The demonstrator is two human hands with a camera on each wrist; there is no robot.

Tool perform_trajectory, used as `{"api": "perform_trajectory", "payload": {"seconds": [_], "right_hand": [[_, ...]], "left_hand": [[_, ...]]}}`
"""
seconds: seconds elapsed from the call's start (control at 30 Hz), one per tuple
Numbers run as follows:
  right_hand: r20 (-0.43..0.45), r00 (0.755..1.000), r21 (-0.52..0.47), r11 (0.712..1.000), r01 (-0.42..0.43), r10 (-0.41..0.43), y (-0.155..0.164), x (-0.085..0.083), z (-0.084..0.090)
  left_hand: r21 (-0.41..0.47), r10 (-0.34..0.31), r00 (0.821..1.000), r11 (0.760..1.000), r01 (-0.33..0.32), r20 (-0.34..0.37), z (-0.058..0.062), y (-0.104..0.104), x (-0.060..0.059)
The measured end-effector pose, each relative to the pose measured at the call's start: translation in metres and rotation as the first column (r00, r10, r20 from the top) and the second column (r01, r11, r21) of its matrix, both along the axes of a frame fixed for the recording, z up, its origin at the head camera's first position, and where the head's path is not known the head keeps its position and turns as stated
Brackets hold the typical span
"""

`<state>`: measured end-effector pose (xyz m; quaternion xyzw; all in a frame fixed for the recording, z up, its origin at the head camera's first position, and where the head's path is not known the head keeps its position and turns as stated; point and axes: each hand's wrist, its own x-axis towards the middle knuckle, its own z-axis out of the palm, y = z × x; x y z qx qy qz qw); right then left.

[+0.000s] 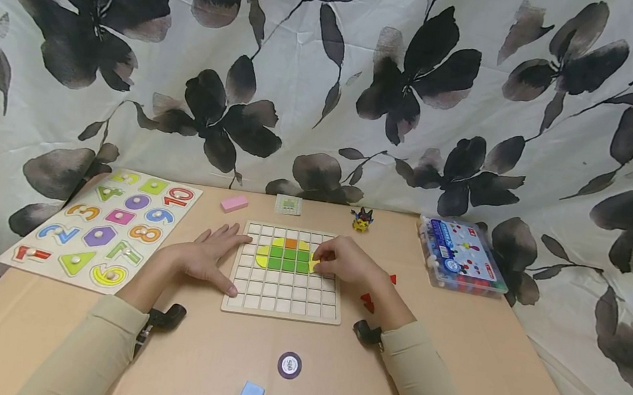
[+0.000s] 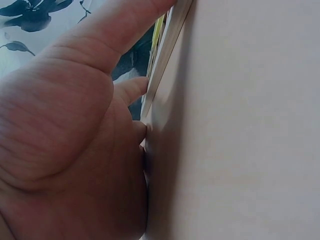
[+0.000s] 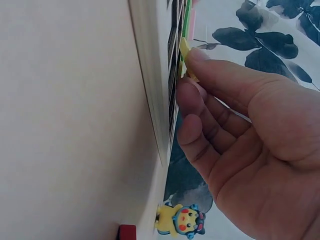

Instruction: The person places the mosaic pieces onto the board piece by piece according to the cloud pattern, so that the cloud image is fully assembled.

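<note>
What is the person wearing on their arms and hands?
Both arms wear long, pale beige sleeves that end at the wrists. The left hand and the right hand are bare, with no gloves or rings to see. A small black camera sits strapped under each wrist.

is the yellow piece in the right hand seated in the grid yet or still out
Still out: the yellow piece is tilted up, pinched by the right hand at the grid board edge of the pattern.

This looks like a makeshift play or recording corner rather than a lived-in room. A flower-printed sheet hangs as backdrop behind a plain tan table spread with children's toys: a number puzzle, a grid board, a small figurine.
</note>
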<state>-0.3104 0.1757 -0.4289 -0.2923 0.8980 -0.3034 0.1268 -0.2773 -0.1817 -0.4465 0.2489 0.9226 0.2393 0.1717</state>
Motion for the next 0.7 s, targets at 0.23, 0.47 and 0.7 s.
{"api": "perform_trajectory", "payload": {"seconds": [0.23, 0.47, 0.7], "right_hand": [[-0.032, 0.999, 0.048, 0.999, -0.015, 0.016, -0.0003, 0.0009, 0.0002], [-0.060, 0.998, 0.069, 0.997, -0.025, 0.029, -0.0011, 0.0024, -0.0002], [-0.094, 0.995, 0.087, 0.996, -0.023, 0.031, -0.0021, 0.0023, -0.0012]], "left_hand": [[-0.001, -0.003, 1.000, 1.000, 0.003, 0.000, -0.0003, -0.0005, -0.0001], [-0.011, -0.003, 1.000, 1.000, 0.003, -0.005, -0.0014, -0.0005, -0.0005], [-0.011, -0.010, 1.000, 1.000, 0.010, -0.007, -0.0008, -0.0011, -0.0006]]}}
